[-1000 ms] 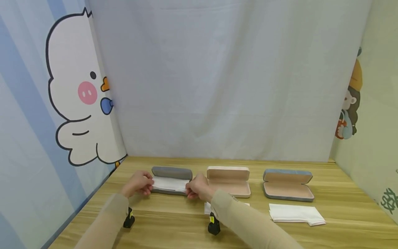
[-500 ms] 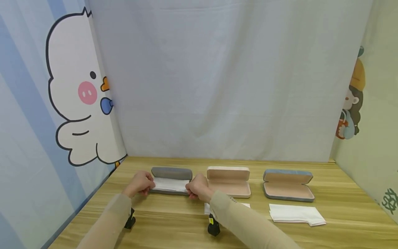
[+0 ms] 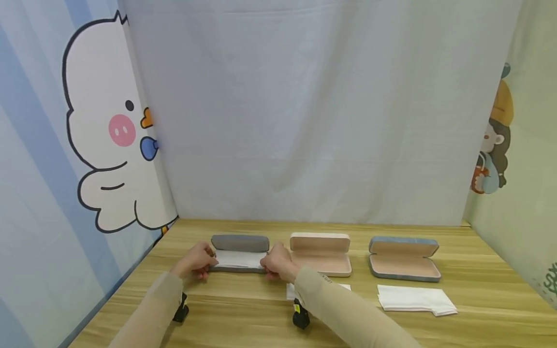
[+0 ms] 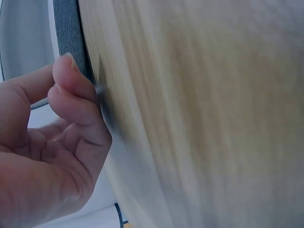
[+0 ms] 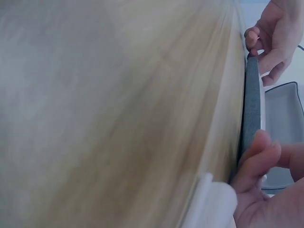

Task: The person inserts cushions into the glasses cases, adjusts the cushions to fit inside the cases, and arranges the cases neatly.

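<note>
A grey eyeglasses case (image 3: 240, 243) stands open at the left of the table, lid raised at the back. Across its lower half lies a folded white cloth (image 3: 239, 259). At the left end, my left hand (image 3: 197, 261) pinches the cloth between thumb and fingers. My right hand (image 3: 278, 261) pinches it at the right end. From the left wrist, the fingertips (image 4: 66, 71) meet at the corner of the case wall (image 4: 71, 35). The right wrist view shows both hands at opposite ends of the case's front wall (image 5: 252, 99). Fingers hide the cloth's ends.
To the right stand an open cream case (image 3: 319, 241) and an open blue case (image 3: 403, 245), both with pinkish lining. A folded white cloth (image 3: 413, 298) lies before the blue one; another cloth (image 3: 344, 287) is partly under my right sleeve. A curtain (image 3: 322, 145) hangs behind.
The cloth now sits lower and flatter in the grey case. My left hand has shifted slightly right and down along its end; the right hand has barely moved.
</note>
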A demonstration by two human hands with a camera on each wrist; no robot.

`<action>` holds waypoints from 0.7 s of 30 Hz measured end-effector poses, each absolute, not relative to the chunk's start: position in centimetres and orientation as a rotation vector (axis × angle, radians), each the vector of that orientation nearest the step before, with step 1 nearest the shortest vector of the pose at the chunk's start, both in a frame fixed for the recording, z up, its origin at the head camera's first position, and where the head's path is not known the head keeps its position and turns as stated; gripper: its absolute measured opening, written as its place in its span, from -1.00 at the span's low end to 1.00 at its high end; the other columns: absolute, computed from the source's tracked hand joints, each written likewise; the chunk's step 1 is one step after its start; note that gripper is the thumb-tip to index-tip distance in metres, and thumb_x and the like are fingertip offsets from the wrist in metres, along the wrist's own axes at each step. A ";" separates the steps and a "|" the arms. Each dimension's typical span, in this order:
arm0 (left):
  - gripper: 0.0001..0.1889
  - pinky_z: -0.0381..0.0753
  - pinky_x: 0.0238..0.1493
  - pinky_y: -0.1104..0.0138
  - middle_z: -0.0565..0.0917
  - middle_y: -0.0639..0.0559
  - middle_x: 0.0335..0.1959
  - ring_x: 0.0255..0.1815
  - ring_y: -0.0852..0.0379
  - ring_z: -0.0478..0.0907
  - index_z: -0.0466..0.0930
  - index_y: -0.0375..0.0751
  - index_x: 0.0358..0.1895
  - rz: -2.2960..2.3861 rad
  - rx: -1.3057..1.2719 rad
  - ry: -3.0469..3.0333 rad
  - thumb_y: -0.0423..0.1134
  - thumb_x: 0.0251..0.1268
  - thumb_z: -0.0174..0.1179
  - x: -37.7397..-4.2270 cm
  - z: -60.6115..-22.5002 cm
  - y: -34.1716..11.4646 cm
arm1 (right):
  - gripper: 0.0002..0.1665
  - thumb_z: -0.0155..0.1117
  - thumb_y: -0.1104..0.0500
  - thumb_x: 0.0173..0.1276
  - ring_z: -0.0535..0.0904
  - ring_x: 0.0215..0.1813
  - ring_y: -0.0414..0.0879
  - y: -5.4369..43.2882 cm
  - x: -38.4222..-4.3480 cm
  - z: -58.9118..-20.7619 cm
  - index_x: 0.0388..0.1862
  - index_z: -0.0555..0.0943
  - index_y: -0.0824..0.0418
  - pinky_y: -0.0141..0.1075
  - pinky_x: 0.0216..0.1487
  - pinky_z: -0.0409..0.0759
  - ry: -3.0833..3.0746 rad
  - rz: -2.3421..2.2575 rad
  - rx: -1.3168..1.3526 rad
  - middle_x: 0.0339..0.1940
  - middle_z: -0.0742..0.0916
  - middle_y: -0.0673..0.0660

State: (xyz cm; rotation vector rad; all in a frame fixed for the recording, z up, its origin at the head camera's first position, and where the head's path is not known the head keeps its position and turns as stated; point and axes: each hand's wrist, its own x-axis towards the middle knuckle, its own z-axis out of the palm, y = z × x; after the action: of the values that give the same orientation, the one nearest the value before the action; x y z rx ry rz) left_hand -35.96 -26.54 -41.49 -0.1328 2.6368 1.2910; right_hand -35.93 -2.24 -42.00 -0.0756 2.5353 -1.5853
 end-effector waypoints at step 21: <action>-0.03 0.58 -0.60 0.40 0.56 -0.06 -0.53 -0.70 0.19 0.48 -0.30 -0.13 0.50 1.369 0.238 2.351 -0.20 0.26 0.28 -35.2 -41.3 -30.6 | 0.01 0.21 0.38 0.18 0.48 -0.76 -0.12 -0.7 -35.5 -40.8 0.53 -0.08 0.28 -0.37 -0.77 0.55 2.267 -1.497 -0.298 -0.59 0.56 0.15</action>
State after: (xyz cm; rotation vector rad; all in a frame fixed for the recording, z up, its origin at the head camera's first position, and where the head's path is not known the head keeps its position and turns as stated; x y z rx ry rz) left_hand -35.18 -30.57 -41.32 0.2377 2.3508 1.3691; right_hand -35.46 -0.70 -40.79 -0.2976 2.2670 -1.4970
